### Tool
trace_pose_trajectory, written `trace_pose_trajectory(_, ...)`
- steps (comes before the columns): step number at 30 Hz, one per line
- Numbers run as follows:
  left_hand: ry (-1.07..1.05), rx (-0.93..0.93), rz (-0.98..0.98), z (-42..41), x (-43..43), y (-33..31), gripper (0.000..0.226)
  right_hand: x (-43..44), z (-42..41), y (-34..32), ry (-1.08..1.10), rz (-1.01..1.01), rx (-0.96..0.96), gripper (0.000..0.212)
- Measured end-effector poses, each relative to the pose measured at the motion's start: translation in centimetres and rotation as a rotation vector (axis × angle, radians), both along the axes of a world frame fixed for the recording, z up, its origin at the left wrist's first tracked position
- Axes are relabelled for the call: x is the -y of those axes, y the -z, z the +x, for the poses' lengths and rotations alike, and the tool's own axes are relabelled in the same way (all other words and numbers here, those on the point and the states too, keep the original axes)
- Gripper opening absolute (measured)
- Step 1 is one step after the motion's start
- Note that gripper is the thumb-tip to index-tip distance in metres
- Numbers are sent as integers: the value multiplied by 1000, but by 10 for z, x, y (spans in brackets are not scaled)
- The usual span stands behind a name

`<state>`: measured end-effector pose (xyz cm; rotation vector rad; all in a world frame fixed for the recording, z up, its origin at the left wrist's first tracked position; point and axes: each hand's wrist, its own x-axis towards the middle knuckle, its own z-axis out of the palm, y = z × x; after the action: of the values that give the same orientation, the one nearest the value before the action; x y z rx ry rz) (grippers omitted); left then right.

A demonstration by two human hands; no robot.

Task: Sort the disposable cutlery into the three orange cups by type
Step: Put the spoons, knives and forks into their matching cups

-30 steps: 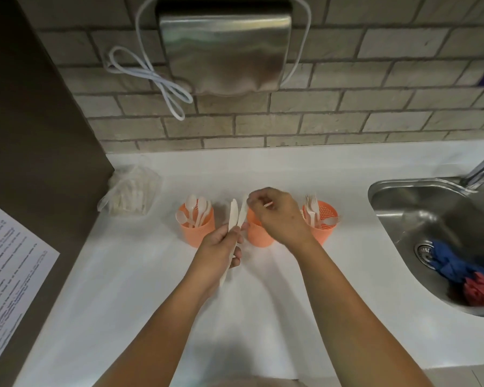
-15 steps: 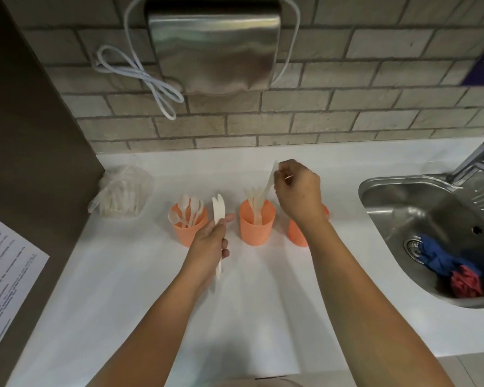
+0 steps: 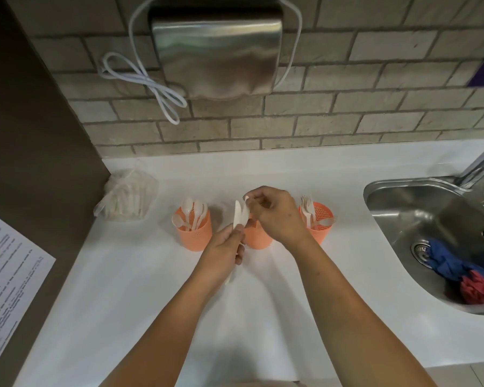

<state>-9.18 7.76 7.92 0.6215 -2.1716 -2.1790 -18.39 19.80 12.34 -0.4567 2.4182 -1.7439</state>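
Note:
Three orange cups stand in a row on the white counter. The left cup [image 3: 194, 236] holds white spoons [image 3: 192, 215]. The middle cup [image 3: 259, 238] is mostly hidden behind my hands. The right cup [image 3: 320, 229] holds white forks [image 3: 307, 209]. My left hand [image 3: 227, 244] grips a bunch of white plastic knives [image 3: 239, 216], blades up, in front of the middle cup. My right hand [image 3: 274, 216] pinches the tip of one of those knives from above.
A clear bag of more cutlery [image 3: 127, 198] lies at the back left by a dark panel. A steel sink [image 3: 436, 236] with blue and red cloths [image 3: 458, 272] sits on the right. A printed sheet [image 3: 6, 275] hangs at the left.
My right hand came back from over the middle cup, where it held a knife, to the bunch in my left hand. My left hand stayed in place.

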Motion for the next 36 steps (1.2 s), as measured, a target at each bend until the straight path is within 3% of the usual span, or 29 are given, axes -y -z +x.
trace_pose_trajectory(6,-161,-21,10,0,4,0,32,-14,-22,-19,337,-28,-358,16)
trace_pose_trajectory(11,-182,14,13,0,6,0,36,-19,-38,-11,311,77,-428,17)
trace_pose_trajectory(14,-144,4,-8,-1,5,1,44,-18,-38,2,172,305,-347,26)
trace_pose_trajectory(16,-102,-18,-17,-1,6,3,43,-16,-32,9,157,354,-337,32)
trace_pose_trajectory(21,-21,-148,-5,-1,8,6,26,-11,-5,11,110,216,-326,26)
trace_pose_trajectory(25,-36,-143,93,-3,8,6,36,-7,9,9,-70,150,-176,18)
trace_pose_trajectory(30,-19,-161,77,-3,11,6,40,-10,0,-4,-54,5,-83,16)
trace_pose_trajectory(33,-2,-175,84,-6,12,5,40,-10,-5,-9,-157,78,-83,9)
trace_pose_trajectory(36,-21,-185,84,-8,13,1,35,-11,-11,-12,-121,91,-140,9)
